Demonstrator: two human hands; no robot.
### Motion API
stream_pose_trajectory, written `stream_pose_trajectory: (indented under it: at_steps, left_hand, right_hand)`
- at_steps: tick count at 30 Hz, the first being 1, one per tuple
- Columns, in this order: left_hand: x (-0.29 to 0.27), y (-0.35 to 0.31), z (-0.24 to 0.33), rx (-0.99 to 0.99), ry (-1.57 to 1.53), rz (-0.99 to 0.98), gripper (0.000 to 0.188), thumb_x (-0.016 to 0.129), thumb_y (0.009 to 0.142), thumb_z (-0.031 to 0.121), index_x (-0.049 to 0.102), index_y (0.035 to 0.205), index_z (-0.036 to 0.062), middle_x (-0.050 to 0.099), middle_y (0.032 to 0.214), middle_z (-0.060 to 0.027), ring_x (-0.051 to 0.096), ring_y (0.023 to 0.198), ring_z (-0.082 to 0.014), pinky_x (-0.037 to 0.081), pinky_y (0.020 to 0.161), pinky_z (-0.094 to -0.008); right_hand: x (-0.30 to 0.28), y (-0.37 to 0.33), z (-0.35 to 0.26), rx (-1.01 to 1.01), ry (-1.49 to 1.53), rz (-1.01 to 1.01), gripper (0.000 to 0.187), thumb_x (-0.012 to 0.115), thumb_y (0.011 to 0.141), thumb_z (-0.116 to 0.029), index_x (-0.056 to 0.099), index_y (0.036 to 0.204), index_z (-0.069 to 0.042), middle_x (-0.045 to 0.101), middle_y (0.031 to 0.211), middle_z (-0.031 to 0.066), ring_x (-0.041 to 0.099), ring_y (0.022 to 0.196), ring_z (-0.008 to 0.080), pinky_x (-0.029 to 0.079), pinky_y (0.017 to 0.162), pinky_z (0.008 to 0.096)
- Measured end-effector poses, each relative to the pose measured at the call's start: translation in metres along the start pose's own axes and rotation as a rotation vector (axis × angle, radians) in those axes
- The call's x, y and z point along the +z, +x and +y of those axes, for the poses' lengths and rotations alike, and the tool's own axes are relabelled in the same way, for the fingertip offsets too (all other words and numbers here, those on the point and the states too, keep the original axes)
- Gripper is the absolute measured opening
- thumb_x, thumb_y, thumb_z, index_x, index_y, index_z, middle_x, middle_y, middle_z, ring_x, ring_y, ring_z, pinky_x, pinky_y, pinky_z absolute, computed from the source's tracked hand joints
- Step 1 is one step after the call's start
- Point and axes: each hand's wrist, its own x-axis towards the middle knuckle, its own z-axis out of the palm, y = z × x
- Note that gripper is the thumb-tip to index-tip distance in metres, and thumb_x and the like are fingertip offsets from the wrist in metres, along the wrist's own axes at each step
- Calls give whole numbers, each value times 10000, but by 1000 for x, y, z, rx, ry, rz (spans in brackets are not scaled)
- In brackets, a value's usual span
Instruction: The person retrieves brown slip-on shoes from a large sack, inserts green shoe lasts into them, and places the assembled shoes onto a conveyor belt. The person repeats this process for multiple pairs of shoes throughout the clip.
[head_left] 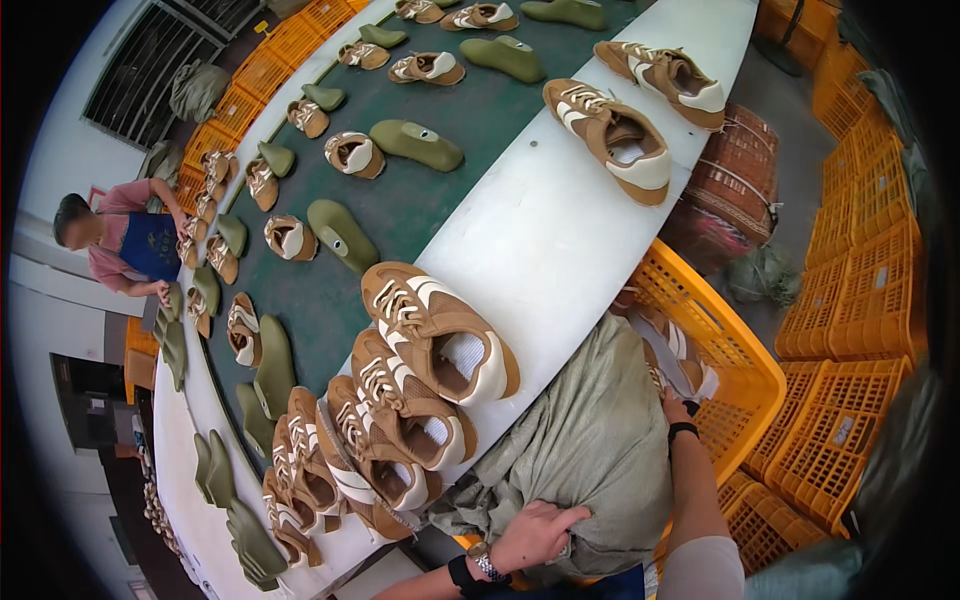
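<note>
My left hand [545, 532] is closed on the grey-green woven sack [570, 440], which is bunched beside the table's near edge. My right hand [678, 408] reaches past the sack into a yellow plastic crate [735, 375]. It is at a brown and white sneaker [672, 340] lying there. Its fingers are mostly hidden, so I cannot tell whether it grips the shoe. On the white table edge in front of me stand several laced brown sneakers with white stripes, the nearest large one [440, 335] with its heel toward me. Another pair [612, 140] stands farther along.
A green conveyor belt [420, 215] carries sneakers and green shoe lasts [415, 143]. Across it a person in a blue apron [150, 247] handles shoes. Stacked orange crates [840, 420] line the right side. A reddish-brown bundle [735, 165] sits beyond my crate.
</note>
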Motion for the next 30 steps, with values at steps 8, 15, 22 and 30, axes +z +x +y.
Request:
stream_pose_trajectory:
  at_steps: [8, 15, 22, 30]
  left_hand:
    - [2, 1, -2, -6, -27, -1, 428, 564, 722, 38, 551, 1141, 126, 550, 671, -79, 571, 679, -291, 434, 707, -380]
    - [2, 2, -5, 30, -68, 40, 456, 569, 741, 54, 530, 1190, 125, 594, 708, -100, 596, 712, -293, 435, 720, -382]
    - [5, 0, -5, 37, -64, 63, 478, 580, 734, 51, 520, 1202, 128, 591, 686, -90, 597, 681, -288, 442, 702, -381]
    - [8, 1, -3, 10, -53, 95, 440, 590, 725, 54, 563, 1157, 131, 592, 698, -78, 598, 696, -278, 456, 725, -384]
  right_hand:
    - [-90, -74, -25, -135, 371, 363, 511, 665, 723, -294, 534, 1125, -7, 631, 1021, 246, 607, 947, 422, 484, 823, 462]
    - [-258, -286, -76, -580, 753, 545, 553, 633, 714, -67, 485, 1235, 45, 634, 1098, 181, 630, 1026, 256, 486, 882, 338]
    - [-258, -253, -275, -951, -156, 511, 820, 670, 774, -423, 334, 1380, 16, 574, 1122, 213, 592, 1011, 359, 485, 857, 421]
    - [-210, -304, -309, -1225, -271, 627, 469, 585, 831, -449, 580, 1142, -98, 573, 1064, 136, 500, 1052, 312, 377, 867, 463]
